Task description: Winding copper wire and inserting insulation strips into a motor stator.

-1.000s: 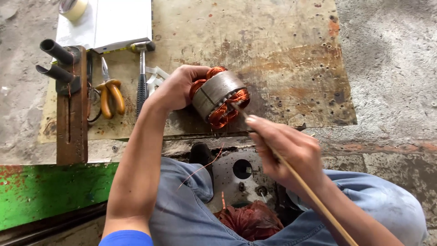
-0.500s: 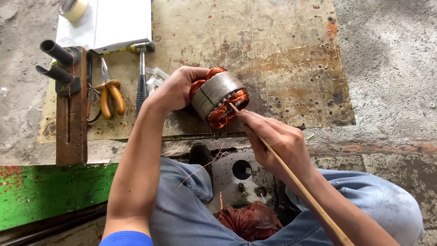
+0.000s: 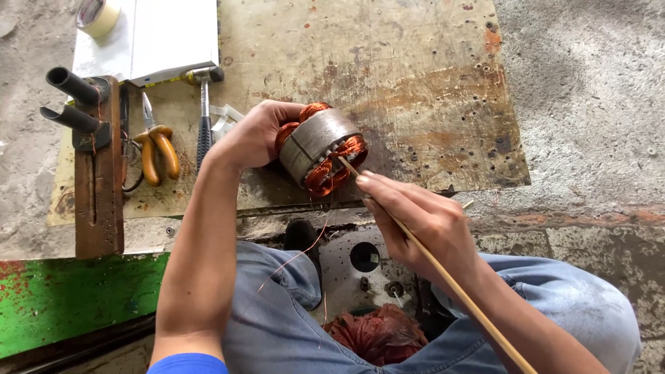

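Note:
My left hand (image 3: 255,133) grips a grey metal motor stator (image 3: 316,143) with copper windings (image 3: 331,173) bulging from both ends, held tilted above a worn wooden board (image 3: 388,62). My right hand (image 3: 415,221) holds a long thin wooden stick (image 3: 443,277) like a pencil; its tip is pushed into the coils at the stator's near end. A loose strand of copper wire (image 3: 298,255) hangs from the stator down to my lap.
Yellow-handled pliers (image 3: 156,149) and a hammer (image 3: 203,114) lie at the board's left. A wooden jig with two black pegs (image 3: 86,121) stands further left. A tape roll (image 3: 95,16) rests on a white box (image 3: 166,34). A bundle of copper wire (image 3: 377,332) and a metal motor cover (image 3: 357,266) sit between my knees.
My right hand has slid forward toward the stator, pushing the stick's tip deeper into the coils. The left hand and the stator have barely moved.

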